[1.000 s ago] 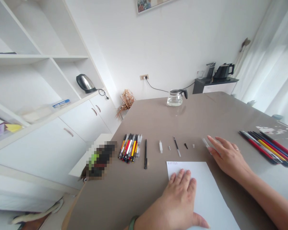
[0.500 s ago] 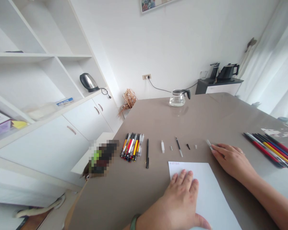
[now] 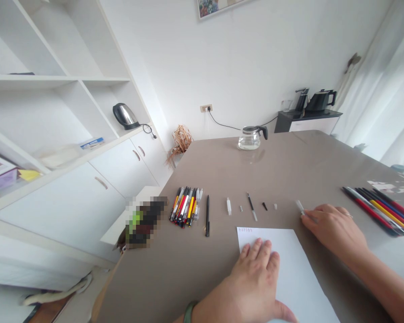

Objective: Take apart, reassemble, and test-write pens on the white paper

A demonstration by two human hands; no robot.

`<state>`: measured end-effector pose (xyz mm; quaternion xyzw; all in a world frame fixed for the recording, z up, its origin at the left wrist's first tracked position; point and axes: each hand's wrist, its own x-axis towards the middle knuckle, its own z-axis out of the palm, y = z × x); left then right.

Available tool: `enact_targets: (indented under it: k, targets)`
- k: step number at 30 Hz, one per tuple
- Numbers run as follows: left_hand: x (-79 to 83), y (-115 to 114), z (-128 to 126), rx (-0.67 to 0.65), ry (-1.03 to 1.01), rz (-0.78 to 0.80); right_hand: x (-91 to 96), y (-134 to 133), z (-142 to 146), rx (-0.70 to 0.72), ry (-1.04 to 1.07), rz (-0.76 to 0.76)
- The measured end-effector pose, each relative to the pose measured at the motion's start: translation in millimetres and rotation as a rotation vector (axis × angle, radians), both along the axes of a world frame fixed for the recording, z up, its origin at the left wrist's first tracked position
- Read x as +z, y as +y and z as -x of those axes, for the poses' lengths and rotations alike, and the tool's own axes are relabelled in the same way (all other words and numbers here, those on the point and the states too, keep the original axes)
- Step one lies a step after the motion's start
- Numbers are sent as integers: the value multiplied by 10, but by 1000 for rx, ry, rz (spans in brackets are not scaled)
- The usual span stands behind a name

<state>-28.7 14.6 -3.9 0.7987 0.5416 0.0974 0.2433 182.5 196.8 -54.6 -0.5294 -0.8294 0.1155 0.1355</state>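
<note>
My left hand [image 3: 252, 278] lies flat on a white sheet of paper [image 3: 299, 273], fingers stretched out. A row of small marks shows at the sheet's top left corner. My right hand [image 3: 333, 226] pinches a clear pen barrel [image 3: 300, 206] at the table, right of the sheet. Pen parts lie in a row beyond the paper: a whitish translucent grip [image 3: 229, 206], a tiny spring-like piece [image 3: 241, 208], a black refill [image 3: 252, 207], a small black tip [image 3: 264, 206] and a little clear piece [image 3: 275, 207]. Left of them is a black pen [image 3: 207, 216].
A bunch of pens [image 3: 186, 207] lies on the left of the brown table [image 3: 218, 168], and several more pens [image 3: 384, 211] on the right. A glass pot [image 3: 249, 139] stands at the far edge. White cabinets [image 3: 67, 197] line the left side.
My right hand has shifted slightly to the right and nearer with the clear pen barrel, which sits at a steeper slant. My left hand stays on the paper.
</note>
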Motion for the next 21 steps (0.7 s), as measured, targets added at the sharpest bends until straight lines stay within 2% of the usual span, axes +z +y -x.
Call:
enact_targets:
  k: [3, 6, 12, 21]
  targets:
    - [0, -4, 2, -7, 0, -15, -9, 16, -3, -102, -119, -110]
    - [-25, -4, -3, 6, -12, -31, -16, 22, 6, -160, -167, -88]
    - [-57, 7, -8, 9, -12, -33, -32, 5, 35, -209, -130, -54]
    - [-8, 22, -9, 26, 19, -68, -15, -21, -3, -224, -19, -36]
